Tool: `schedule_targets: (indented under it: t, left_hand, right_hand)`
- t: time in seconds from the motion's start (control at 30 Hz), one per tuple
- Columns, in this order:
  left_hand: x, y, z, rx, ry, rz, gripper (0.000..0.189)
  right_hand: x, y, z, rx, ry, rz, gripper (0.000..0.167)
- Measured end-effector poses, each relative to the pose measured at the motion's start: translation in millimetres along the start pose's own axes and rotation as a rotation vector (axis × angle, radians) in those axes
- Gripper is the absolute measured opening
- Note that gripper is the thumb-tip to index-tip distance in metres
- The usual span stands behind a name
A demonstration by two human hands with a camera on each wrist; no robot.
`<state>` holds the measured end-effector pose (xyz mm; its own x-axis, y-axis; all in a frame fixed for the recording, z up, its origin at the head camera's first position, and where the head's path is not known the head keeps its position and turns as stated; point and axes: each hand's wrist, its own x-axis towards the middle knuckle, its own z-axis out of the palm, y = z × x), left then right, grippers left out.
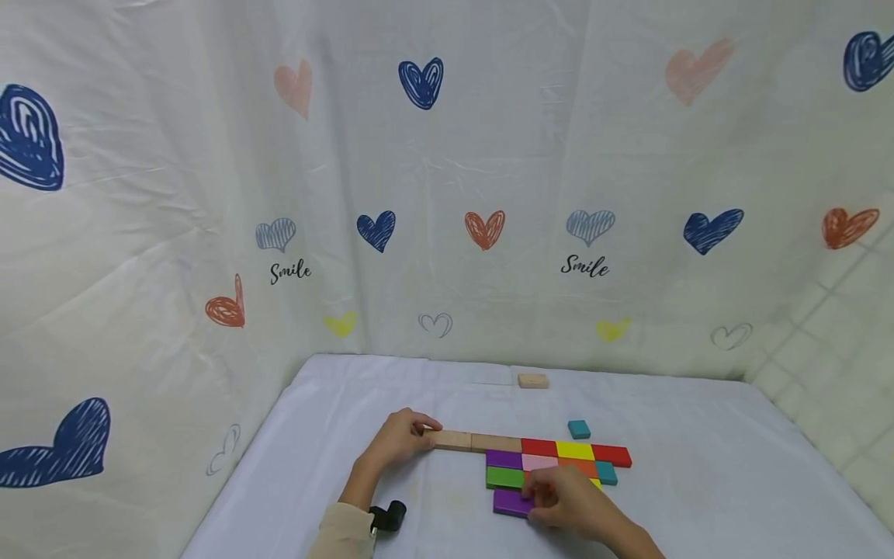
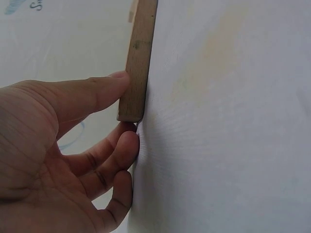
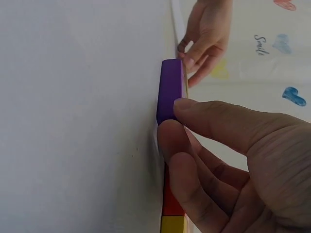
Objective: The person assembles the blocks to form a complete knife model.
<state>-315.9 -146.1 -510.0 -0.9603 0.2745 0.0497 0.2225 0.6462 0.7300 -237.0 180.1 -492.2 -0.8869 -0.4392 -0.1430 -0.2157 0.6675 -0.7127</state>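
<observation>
My left hand (image 1: 398,441) is at the left end of a plain wooden block (image 1: 452,441). In the left wrist view the thumb lies along the block's side, and the fingers bend in at its end, partly hidden behind it. A second plain block (image 1: 496,443) continues that row to the right. Lower down, my right hand (image 1: 576,501) pinches the right end of a purple block (image 3: 170,87) between thumb and fingers. That block is just below a green block (image 1: 504,477), at the front of the coloured blocks. My right hand hides part of those rows.
The top row runs on with a red block (image 1: 538,447), a yellow block (image 1: 575,450) and another red. Beneath are purple, pink (image 1: 540,462), orange and teal blocks. A loose teal block (image 1: 579,429) and a plain block (image 1: 533,381) lie farther back on the white cloth (image 1: 335,396).
</observation>
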Motion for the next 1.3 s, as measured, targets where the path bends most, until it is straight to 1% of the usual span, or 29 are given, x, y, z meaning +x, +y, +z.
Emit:
schedule_targets:
  t: [0.27, 0.53, 0.67, 0.93, 1.17, 1.23, 1.3]
  left_hand:
    - [0.2, -0.2, 0.5, 0.016, -0.004, -0.001, 0.019]
    - [1.2, -1.5, 0.1, 0.023, -0.001, 0.006, 0.02]
    - [1.3, -0.9, 0.0, 0.019, -0.001, 0.002, 0.019]
    - [0.6, 0.3, 0.4, 0.016, -0.009, -0.004, 0.019]
    - [0.3, 0.0, 0.1, 0.016, -0.007, 0.006, 0.019]
    - [0.6, -0.2, 0.7, 0.014, -0.006, 0.004, 0.019]
    - [1.4, -1.1, 1.2, 0.015, -0.005, 0.006, 0.019]
  right_hand:
    - [1.3, 1.5, 4.1, 0.011, -0.002, -0.014, 0.017]
    - [2.9, 0.4, 7.9, 0.003, 0.027, -0.031, 0.016]
    - [3.4, -0.3, 10.4, 0.01, 0.041, -0.026, 0.016]
    - [2.3, -1.4, 11.7, 0.017, 0.044, -0.015, 0.015]
    - [0.1, -3.4, 6.3, 0.024, 0.026, 0.009, 0.016]
    - [-1.1, -1.7, 1.2, 0.037, 0.024, 0.013, 0.017]
    - [-2.7, 0.0, -6.4, 0.047, 0.035, -0.002, 0.018]
